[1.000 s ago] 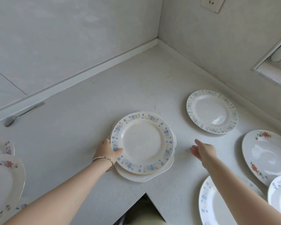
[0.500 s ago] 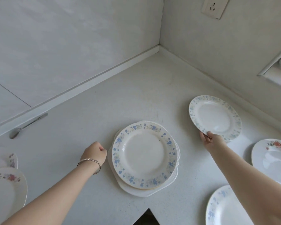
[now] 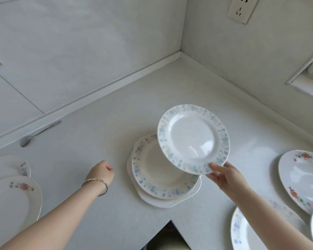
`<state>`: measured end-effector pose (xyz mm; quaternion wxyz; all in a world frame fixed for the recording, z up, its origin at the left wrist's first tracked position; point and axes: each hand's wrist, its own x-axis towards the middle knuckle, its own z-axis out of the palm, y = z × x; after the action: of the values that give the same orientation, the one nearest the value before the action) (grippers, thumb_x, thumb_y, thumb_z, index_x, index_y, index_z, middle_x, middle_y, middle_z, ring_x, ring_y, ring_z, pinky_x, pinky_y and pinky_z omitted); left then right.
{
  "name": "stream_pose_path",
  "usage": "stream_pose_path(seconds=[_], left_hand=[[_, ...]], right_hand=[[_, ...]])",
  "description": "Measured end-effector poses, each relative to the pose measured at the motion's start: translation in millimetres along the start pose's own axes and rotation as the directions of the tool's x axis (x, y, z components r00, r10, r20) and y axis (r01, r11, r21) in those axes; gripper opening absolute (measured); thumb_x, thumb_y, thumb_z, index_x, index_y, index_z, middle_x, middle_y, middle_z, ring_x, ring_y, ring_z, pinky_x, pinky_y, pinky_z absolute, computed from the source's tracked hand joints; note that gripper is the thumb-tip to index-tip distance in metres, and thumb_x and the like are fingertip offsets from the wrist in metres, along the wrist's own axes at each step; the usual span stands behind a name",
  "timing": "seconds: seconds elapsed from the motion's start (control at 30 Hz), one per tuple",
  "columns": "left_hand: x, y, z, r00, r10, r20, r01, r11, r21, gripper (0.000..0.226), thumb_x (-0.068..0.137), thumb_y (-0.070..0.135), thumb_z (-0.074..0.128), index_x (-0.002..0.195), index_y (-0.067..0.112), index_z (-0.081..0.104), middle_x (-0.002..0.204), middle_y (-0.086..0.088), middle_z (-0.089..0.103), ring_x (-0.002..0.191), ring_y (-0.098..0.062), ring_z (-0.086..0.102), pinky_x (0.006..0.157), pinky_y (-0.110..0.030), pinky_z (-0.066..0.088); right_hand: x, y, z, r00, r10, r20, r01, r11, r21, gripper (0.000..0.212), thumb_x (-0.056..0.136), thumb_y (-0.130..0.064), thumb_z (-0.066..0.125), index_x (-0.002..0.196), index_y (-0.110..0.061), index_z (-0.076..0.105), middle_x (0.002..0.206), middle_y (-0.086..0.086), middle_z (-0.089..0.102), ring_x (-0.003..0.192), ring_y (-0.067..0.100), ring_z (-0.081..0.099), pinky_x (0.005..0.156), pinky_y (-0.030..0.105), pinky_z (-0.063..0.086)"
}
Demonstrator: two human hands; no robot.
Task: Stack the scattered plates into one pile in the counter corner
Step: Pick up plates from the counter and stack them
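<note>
Plates with red flowers (image 3: pixel 16 201): two, overlapping, far left of the pile (image 3: pixel 163 179), cut by the frame edge. Spoon (image 3: pixel 40 133): flat on the counter (image 3: pixel 119 213), left of the pile and farther back.

Left hand (image 3: pixel 102 171): forearm stretched forward, bracelet (image 3: pixel 96 183) at the wrist. Fingers curled into a fist, holding nothing. It sits just left of the pile, apart from it.

Pile: blue-flowered plate on top, plain white ones beneath. The counter corner is well behind it.

Held plate (image 3: pixel 193 139): pale blue flowered rim, raised and tilted, overlapping the pile's upper right.

Right hand (image 3: pixel 226 177): just right of the pile, thumb on the held plate's near rim, fingers beneath, pinching it.

Farther right of the pile: large red-flowered plate (image 3: pixel 304 177) and a blue-patterned plate (image 3: pixel 242 233) under the right forearm.
</note>
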<state>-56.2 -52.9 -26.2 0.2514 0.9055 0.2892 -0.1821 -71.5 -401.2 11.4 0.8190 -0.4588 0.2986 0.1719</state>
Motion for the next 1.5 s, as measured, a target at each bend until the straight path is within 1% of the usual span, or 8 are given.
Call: stream_pose_path(seconds=[0.37, 0.63, 0.7, 0.83, 1.03, 1.23, 1.37, 1.5], left_hand=[[-13.8, -15.0, 6.2, 1.0, -0.023, 0.017, 0.024, 0.997, -0.068, 0.028, 0.087, 0.01, 0.047, 0.063, 0.024, 0.044, 0.085, -0.003, 0.059, 0.082, -0.024, 0.054, 0.072, -0.025, 0.038], [-14.3, -25.9, 7.5, 0.999, -0.037, 0.018, 0.038, 0.996, -0.082, 0.024, 0.087, 0.009, 0.046, 0.067, 0.024, 0.049, 0.099, -0.008, 0.07, 0.083, -0.025, 0.057, 0.07, -0.026, 0.039], [-14.4, -26.2, 8.5, 0.999, -0.036, 0.021, 0.037, 0.997, -0.074, 0.026, 0.087, 0.009, 0.045, 0.066, 0.024, 0.047, 0.1, -0.008, 0.07, 0.088, -0.026, 0.06, 0.071, -0.026, 0.039], [-14.6, -26.0, 11.9, 0.999, -0.029, 0.023, 0.031, 0.997, -0.069, 0.024, 0.087, 0.01, 0.045, 0.068, 0.024, 0.048, 0.1, -0.009, 0.07, 0.091, -0.027, 0.062, 0.072, -0.025, 0.04], [-16.7, -27.9, 17.8, 0.999, -0.033, 0.037, 0.036, 0.997, -0.064, 0.019, 0.087, 0.01, 0.045, 0.073, 0.022, 0.051, 0.098, -0.008, 0.07, 0.088, -0.027, 0.061, 0.071, -0.026, 0.04], [-24.0, -35.8, 23.4, 0.996, -0.077, 0.044, 0.081, 0.992, -0.092, 0.024, 0.087, 0.011, 0.045, 0.067, 0.025, 0.047, 0.095, -0.008, 0.07, 0.082, -0.025, 0.059, 0.069, -0.026, 0.041], [-32.6, -51.4, 17.2, 0.99, -0.139, 0.036, 0.143, 0.978, -0.15, 0.024, 0.086, 0.009, 0.044, 0.067, 0.024, 0.048, 0.093, -0.007, 0.068, 0.083, -0.026, 0.059, 0.069, -0.027, 0.041], [-44.2, -80.3, -0.9, 0.974, -0.223, -0.028, 0.21, 0.948, -0.239, 0.026, 0.086, 0.007, 0.043, 0.066, 0.023, 0.047, 0.094, -0.007, 0.066, 0.08, -0.025, 0.055, 0.07, -0.026, 0.039]], right_hand=[[-4.8, 49.1, 9.0, 0.993, 0.113, 0.014, -0.107, 0.968, -0.227, 0.022, 0.086, 0.011, 0.049, 0.098, -0.002, 0.061, 0.076, 0.01, 0.076, 0.066, 0.022, 0.073, 0.056, 0.027, 0.059], [1.1, 57.1, 11.3, 0.991, 0.08, -0.107, -0.116, 0.914, -0.388, 0.016, 0.087, 0.003, 0.053, 0.101, -0.001, 0.06, 0.093, 0.018, 0.07, 0.08, 0.028, 0.07, 0.059, 0.028, 0.06], [-2.1, 57.0, 15.5, 0.984, 0.025, -0.174, -0.119, 0.825, -0.553, 0.012, 0.091, -0.009, 0.052, 0.092, -0.003, 0.062, 0.081, 0.016, 0.072, 0.068, 0.023, 0.071, 0.052, 0.025, 0.058], [-4.1, 62.0, 17.6, 0.975, -0.032, -0.222, -0.161, 0.592, -0.79, 0.037, 0.095, -0.032, 0.047, 0.075, -0.005, 0.062, 0.058, 0.006, 0.066, 0.046, 0.014, 0.06, 0.044, 0.021, 0.048], [-2.4, 66.1, 13.7, 0.976, -0.127, -0.175, -0.126, 0.323, -0.938, 0.051, 0.093, -0.046, 0.042, 0.059, -0.011, 0.057, 0.053, -0.001, 0.061, 0.045, 0.011, 0.056, 0.052, 0.021, 0.045], [4.8, 52.7, 31.7, 0.986, -0.016, -0.165, -0.165, -0.039, -0.985, 0.05, 0.092, -0.047, 0.035, 0.064, -0.013, 0.056, 0.058, -0.002, 0.062, 0.05, 0.012, 0.059, 0.065, 0.027, 0.054], [2.4, 41.1, 67.4, 0.999, 0.032, -0.008, 0.007, -0.454, -0.891, 0.039, 0.092, -0.038, 0.039, 0.058, -0.018, 0.038, 0.059, -0.005, 0.048, 0.068, 0.018, 0.056, 0.059, 0.025, 0.044], [-5.0, 53.3, 136.8, 0.952, 0.103, 0.29, 0.3, -0.512, -0.805, 0.035, 0.094, -0.042, 0.039, 0.081, -0.014, 0.055, 0.083, 0.001, 0.062, 0.086, 0.021, 0.06, 0.065, 0.026, 0.041]])
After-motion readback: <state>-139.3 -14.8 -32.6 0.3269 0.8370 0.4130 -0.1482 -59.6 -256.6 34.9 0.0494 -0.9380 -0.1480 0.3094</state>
